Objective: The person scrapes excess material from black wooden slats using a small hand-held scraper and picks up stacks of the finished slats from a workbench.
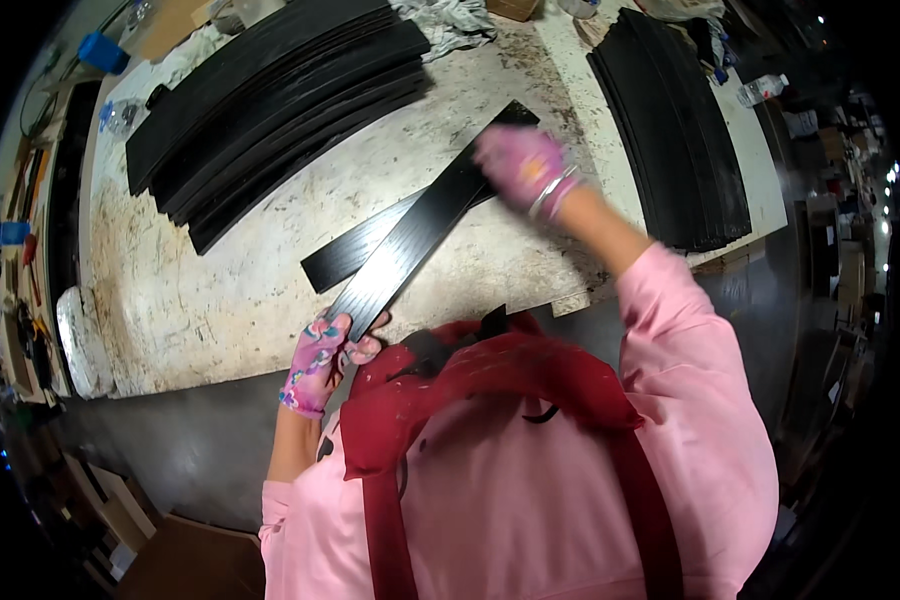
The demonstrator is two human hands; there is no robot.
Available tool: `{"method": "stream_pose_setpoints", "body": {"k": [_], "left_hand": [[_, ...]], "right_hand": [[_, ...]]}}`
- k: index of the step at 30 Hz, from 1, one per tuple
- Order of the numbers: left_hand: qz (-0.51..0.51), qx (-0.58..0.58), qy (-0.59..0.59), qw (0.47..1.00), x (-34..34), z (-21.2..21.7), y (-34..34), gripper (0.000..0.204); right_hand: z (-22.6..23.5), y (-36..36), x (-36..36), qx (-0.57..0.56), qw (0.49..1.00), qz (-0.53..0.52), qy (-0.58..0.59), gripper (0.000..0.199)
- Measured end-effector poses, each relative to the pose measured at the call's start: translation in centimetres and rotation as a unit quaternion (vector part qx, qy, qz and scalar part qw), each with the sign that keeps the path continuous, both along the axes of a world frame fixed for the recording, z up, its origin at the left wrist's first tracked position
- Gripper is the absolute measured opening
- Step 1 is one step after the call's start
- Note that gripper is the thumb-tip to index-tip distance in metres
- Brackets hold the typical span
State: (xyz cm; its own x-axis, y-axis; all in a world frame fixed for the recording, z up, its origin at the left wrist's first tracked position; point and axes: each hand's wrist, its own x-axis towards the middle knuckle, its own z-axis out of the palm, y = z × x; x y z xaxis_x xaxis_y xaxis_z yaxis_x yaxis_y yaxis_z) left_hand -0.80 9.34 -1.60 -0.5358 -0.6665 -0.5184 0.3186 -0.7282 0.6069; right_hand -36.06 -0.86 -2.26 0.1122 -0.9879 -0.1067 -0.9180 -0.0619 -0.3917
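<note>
Left hand (315, 365) has the near end of the upper strip (428, 225) — fingers clamped on it, thumb on the top face, right at the surface's front edge. Right hand (523, 165) is over the far end; it's blurred, so can't tell if those fingers are closed on the strip, pressing it or just above it.

Key geometry: the upper strip's long axis runs diagonally, near-left to far-right, so it spans between the two hands. Left is the nearer one, already on it; from the right fingers, most of the length lies back toward the body and to the left.

Lower strip (355, 247) lies on the surface (220, 310), crossing beneath the upper one at a shallow angle. Left stack (270, 100) of black strips sits beyond the pair, right stack (670, 130) is off past the right hand — both well apart from the fingers.
</note>
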Motion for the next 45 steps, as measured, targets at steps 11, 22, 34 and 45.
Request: {"method": "stream_pose_setpoints", "body": {"k": [11, 22, 34, 45], "left_hand": [[-0.044, -0.005, -0.037, 0.998, 4.0, -2.7, -0.2, 0.048], [-0.061, 0.050, -0.093, 0.993, 7.0, -3.3, 0.9, 0.037], [-0.128, 0.033, -0.102, 0.986, 8.8, -3.7, 0.0, 0.059], [-0.118, 0.029, -0.118, 0.986, 8.8, -3.7, -0.3, 0.048]], "right_hand": [[1.4, -1.4, -3.7, 0.010, 0.998, -0.054, 0.039, 0.022], [0.7, -1.7, -5.9, 0.031, 0.992, -0.094, 0.081, 0.023], [1.2, -1.5, -1.1, 0.071, 0.992, -0.040, 0.101, 0.024], [-3.6, -0.7, -6.9, -0.079, 0.988, -0.134, -0.022, 0.018]]}}
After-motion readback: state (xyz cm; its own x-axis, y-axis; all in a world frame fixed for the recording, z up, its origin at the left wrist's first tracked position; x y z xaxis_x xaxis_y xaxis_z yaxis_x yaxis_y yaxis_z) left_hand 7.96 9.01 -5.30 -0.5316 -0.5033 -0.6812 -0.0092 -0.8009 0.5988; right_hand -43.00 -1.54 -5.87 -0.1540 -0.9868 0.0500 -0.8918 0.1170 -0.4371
